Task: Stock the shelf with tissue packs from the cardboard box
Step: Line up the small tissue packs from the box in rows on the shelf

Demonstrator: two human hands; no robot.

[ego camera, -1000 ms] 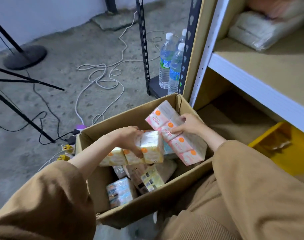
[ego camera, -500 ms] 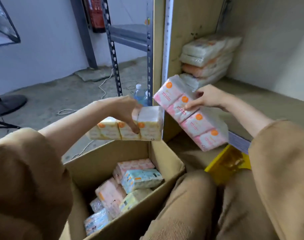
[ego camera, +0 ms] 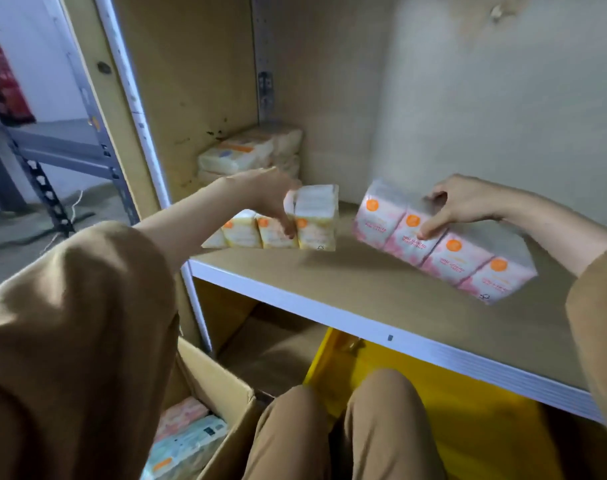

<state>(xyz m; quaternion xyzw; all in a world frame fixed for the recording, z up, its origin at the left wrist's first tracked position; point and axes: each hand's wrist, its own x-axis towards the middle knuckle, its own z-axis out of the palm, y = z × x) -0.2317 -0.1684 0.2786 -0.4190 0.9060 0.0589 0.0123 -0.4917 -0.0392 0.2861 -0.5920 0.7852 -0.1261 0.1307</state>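
My left hand (ego camera: pixel 265 192) grips a yellow tissue pack (ego camera: pixel 284 230), a row of small packets with orange dots, just above the shelf board (ego camera: pixel 329 282) near its left end. My right hand (ego camera: pixel 458 204) holds a pink tissue pack (ego camera: pixel 461 261), tilted down to the right, over the middle of the same board. A stack of pale tissue packs (ego camera: pixel 250 152) lies in the shelf's back left corner. The cardboard box (ego camera: pixel 219 386) stands open at lower left, with pink and blue tissue packs (ego camera: pixel 188 434) inside.
A yellow bin (ego camera: pixel 468 403) sits under the shelf board, behind my knees (ego camera: pixel 381 410). The shelf's white front edge (ego camera: pixel 399 337) runs diagonally. A grey metal rack (ego camera: pixel 53 147) and a red extinguisher (ego camera: pixel 4 84) stand at far left over the concrete floor.
Both hands lifted their packs out of the box and carried them up and forward over the shelf board. My view rose from the box to the shelf.
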